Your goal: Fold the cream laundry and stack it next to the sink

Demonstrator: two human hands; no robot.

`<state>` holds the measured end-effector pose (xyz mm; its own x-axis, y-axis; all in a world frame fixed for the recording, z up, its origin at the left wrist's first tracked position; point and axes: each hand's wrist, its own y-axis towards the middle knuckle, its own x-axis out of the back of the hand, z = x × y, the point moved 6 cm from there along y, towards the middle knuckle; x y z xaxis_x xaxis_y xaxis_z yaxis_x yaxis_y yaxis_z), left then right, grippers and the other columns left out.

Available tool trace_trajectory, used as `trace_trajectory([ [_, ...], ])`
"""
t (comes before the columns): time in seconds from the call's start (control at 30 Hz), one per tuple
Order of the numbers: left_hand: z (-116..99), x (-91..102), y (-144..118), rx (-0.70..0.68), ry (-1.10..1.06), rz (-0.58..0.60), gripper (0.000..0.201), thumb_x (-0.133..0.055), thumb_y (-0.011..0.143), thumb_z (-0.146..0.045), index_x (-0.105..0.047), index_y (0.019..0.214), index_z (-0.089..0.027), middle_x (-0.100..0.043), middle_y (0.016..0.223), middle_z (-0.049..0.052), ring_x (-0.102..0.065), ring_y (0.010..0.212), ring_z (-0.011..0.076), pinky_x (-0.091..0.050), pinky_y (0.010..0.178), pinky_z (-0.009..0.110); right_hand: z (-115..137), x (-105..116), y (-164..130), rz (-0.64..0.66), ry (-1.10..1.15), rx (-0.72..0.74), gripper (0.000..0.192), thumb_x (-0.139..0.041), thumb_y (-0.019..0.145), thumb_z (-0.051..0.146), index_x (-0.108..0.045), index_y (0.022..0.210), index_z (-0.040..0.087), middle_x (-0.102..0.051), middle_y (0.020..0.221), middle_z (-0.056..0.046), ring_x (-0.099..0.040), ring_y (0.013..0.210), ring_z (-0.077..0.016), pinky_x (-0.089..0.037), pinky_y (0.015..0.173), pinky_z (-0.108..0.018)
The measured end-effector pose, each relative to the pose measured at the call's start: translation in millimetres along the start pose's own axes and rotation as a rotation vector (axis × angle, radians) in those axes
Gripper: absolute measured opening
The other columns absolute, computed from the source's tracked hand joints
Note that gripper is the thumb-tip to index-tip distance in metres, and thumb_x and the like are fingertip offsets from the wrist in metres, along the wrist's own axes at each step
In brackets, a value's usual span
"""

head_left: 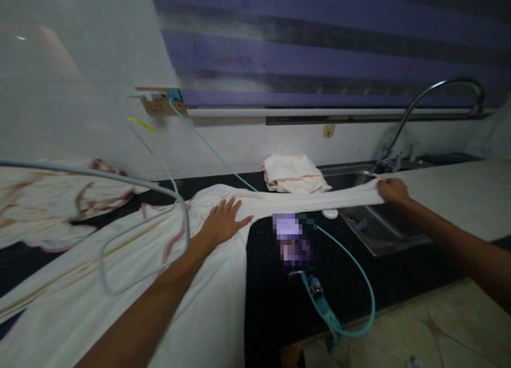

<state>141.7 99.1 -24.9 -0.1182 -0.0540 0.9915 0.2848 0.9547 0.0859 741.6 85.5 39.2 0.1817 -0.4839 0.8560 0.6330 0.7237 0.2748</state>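
Left forearm (159,299) is looming biggest up front, running in from the bottom edge over a big white garment (219,309) with pinkish trim. That garment's spread across a black counter (263,304), with one sleeve (303,200) pulled out long and straight toward the sink (403,224). Left hand (225,221) is flat, fingers spread, pressing down where the sleeve meets the body, not gripping anything. Right hand (393,190) is bunched into a fist around the sleeve's far end, over the sink, under a curved metal faucet (439,84). Just behind the sleeve is a folded cream cloth (295,171). In front of it there's a small white disc (329,214) and some purple thing (291,243) that's pixelated out, so can't tell what it is. Teal strap (373,299) loops off beside that. Over on the left, a grey cable (99,173) hangs across the view in front of the garment, and another pile of pale fabric (56,197) with brownish-pink patches sits near the wall, below a power strip (159,106).
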Motion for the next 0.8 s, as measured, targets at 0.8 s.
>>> trace_trajectory([
  [0.8, -6.9, 3.0, -1.0, 0.014, -0.077, 0.018, 0.121, -0.038, 0.079, -0.096, -0.033, 0.165, -0.011, -0.015, 0.172, 0.023, -0.009, 0.160, 0.0487, -0.012, 0.126, 0.065, 264.7, 12.5, -176.7, 0.115, 0.088, 0.561, 0.048, -0.029, 0.108, 0.047, -0.069, 0.114, 0.021, -0.074, 0.113, -0.012, -0.068, 0.104, -0.0274, -0.048, 0.084, -0.034],
])
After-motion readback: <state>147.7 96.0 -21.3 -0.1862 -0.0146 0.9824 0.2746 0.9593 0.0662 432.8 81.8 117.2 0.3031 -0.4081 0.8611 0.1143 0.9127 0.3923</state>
